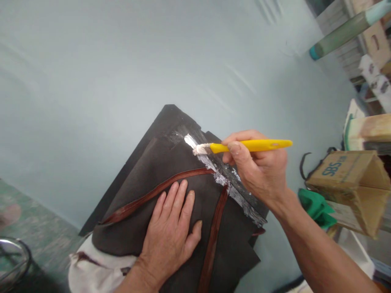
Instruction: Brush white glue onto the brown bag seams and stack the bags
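Observation:
A dark grey sheet of material [134, 187] with reddish-brown strips [161, 187] lies on the pale table. My left hand [171, 224] rests flat on it, fingers stretched out, between the two strips. In my right hand [259, 162] is a yellow-handled brush [253, 145], pinched between thumb and fingers. Its whitish bristles touch the sheet's upper right edge. Along that edge runs a streaky band of white paste [224, 179]. Darker flat material [171, 114] shows beneath the sheet.
The pale blue-grey tabletop [122, 61] spreads around the sheet. At the right stand an open cardboard box [345, 183] and a green cloth [317, 207]. A greenish tube [342, 36] lies at the upper right. A metal-rimmed stool [15, 244] is at the lower left.

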The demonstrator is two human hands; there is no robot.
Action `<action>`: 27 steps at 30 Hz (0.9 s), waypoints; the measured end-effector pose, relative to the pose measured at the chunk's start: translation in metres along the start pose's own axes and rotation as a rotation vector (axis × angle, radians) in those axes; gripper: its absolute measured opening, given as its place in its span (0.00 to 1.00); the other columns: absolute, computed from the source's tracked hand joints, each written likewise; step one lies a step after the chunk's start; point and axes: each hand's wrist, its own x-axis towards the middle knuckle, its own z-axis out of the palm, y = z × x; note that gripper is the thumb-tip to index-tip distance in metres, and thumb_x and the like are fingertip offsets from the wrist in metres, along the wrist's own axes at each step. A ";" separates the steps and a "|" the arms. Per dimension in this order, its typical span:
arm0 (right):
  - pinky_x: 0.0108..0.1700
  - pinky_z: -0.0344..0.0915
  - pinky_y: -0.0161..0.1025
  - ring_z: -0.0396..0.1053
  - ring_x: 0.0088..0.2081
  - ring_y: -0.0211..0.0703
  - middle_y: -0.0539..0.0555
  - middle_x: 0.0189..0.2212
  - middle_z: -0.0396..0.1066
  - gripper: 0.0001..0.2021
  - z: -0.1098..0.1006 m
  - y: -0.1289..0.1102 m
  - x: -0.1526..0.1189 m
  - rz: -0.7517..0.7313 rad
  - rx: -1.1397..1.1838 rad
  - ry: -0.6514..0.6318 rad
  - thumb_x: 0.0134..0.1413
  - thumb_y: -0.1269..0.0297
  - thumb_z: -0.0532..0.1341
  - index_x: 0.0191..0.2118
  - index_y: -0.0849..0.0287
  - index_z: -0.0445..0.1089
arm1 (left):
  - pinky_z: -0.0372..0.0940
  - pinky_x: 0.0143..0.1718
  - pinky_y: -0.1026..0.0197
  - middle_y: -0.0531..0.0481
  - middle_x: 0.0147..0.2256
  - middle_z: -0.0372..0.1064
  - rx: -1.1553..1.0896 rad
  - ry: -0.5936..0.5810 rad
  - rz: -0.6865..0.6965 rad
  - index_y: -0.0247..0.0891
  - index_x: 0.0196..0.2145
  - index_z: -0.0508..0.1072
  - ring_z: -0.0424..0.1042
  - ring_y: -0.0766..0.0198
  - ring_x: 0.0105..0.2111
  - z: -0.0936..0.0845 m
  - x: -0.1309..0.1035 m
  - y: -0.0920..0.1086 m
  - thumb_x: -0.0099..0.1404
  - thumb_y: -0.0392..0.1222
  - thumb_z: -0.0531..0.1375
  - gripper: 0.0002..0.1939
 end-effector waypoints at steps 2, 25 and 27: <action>0.28 0.65 0.33 0.71 0.24 0.32 0.46 0.26 0.77 0.13 0.007 0.001 0.006 -0.005 0.002 0.021 0.72 0.60 0.60 0.36 0.57 0.76 | 0.40 0.75 0.51 0.32 0.68 0.64 -0.002 0.001 0.000 0.29 0.63 0.72 0.63 0.45 0.69 0.000 0.000 0.000 0.74 0.51 0.57 0.28; 0.30 0.75 0.39 0.75 0.27 0.40 0.53 0.30 0.75 0.16 -0.012 -0.023 0.015 0.130 0.100 0.528 0.72 0.46 0.58 0.40 0.52 0.70 | 0.47 0.73 0.46 0.31 0.67 0.65 0.092 -0.005 0.068 0.28 0.63 0.70 0.63 0.42 0.69 -0.006 0.002 -0.005 0.73 0.48 0.59 0.27; 0.29 0.75 0.41 0.75 0.27 0.41 0.55 0.35 0.76 0.15 -0.029 -0.022 -0.011 0.116 0.126 0.667 0.70 0.45 0.60 0.39 0.51 0.72 | 0.50 0.72 0.45 0.31 0.67 0.66 0.106 -0.001 0.098 0.29 0.63 0.69 0.62 0.43 0.69 -0.007 0.002 -0.009 0.72 0.46 0.60 0.27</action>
